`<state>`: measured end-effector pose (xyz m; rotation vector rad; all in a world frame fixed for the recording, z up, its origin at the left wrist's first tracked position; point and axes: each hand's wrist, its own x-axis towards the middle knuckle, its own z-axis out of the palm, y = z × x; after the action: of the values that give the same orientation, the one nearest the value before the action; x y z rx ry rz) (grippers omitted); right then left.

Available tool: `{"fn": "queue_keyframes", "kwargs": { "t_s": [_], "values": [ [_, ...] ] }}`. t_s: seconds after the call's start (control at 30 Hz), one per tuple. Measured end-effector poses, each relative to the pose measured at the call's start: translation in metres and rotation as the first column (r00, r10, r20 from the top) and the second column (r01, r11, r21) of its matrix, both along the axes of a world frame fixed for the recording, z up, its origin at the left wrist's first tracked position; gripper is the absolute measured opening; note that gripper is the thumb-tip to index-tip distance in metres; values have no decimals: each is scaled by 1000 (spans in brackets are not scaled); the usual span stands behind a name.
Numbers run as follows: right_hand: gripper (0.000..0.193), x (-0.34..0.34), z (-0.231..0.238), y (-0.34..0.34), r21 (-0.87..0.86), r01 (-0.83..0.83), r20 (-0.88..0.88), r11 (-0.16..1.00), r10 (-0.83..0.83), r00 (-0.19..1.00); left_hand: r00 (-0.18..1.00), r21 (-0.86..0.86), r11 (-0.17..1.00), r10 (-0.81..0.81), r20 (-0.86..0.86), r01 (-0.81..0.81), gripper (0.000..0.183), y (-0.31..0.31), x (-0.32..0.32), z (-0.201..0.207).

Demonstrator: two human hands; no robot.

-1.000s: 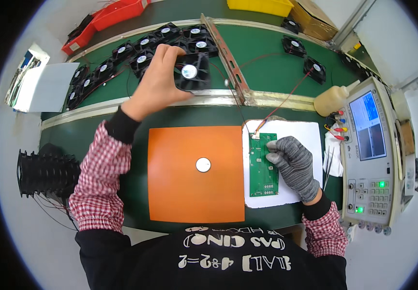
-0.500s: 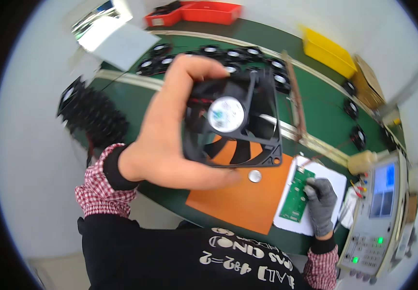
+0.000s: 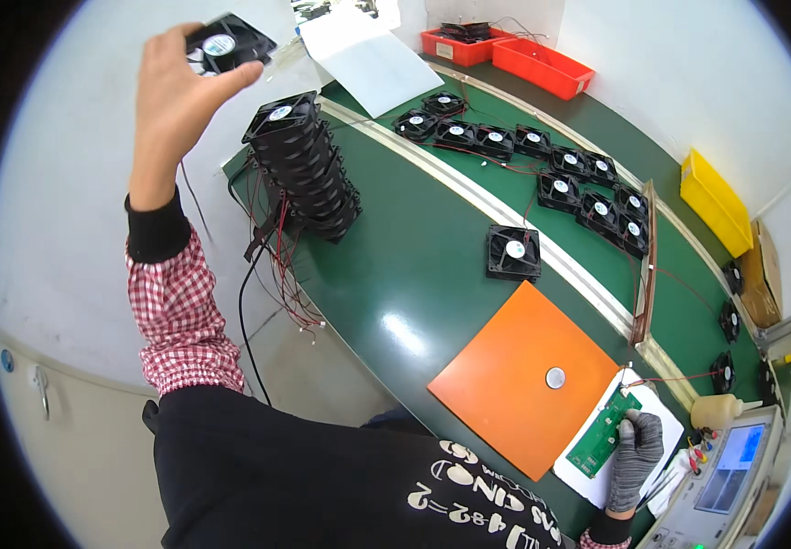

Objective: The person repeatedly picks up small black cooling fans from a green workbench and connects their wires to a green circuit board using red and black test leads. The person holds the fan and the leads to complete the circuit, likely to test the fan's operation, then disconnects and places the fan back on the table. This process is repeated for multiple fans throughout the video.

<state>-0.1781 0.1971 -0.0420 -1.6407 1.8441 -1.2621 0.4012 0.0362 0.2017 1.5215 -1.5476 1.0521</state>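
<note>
High at the upper left, my left hand grips a square black cooling fan by its frame, fingers on one side and thumb on the other. Its round white label shows. Just below and to the right stands a tall stack of black fans, red leads dangling beside it. My right hand, in a grey glove, rests over the edge of a green circuit board with its fingertips pinched together; what they hold, if anything, is hidden. Under the board lies a white pad.
An orange mat bears a silver disc. One fan lies beyond it; several more fill the far green bench. A wooden strip, red bins, a yellow bin, squeeze bottle and instrument stand around.
My left hand has swung from the centre to the upper left, beyond the stack, holding a fan. The view has shifted left. My right hand stays at the circuit board.
</note>
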Motion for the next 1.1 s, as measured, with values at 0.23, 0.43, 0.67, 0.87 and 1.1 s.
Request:
{"fn": "queue_keyframes", "kwargs": {
  "t_s": [0.23,0.43,0.67,0.87,1.1],
  "values": [
    [11,-5,-6,-1,1,-5,-17,1000,5,1000,690,362,675,-307,-655,643,75,-9,34,-17],
    [12,-4,-8,1,-29,-7,39,1000,8,999,680,472,594,-183,-710,652,75,-24,34,-42],
    [13,-7,-7,2,-40,-6,-52,999,4,999,845,312,792,-530,-77,525,73,4,-108,-73],
    [16,2,9,4,-164,-47,-236,985,7,972,653,713,269,-677,-339,648,93,-59,-229,-190],
    [34,11,38,14,-372,-183,-571,910,-69,818,618,522,342,-541,-571,782,27,-109,-265,-182]
  ]
}}
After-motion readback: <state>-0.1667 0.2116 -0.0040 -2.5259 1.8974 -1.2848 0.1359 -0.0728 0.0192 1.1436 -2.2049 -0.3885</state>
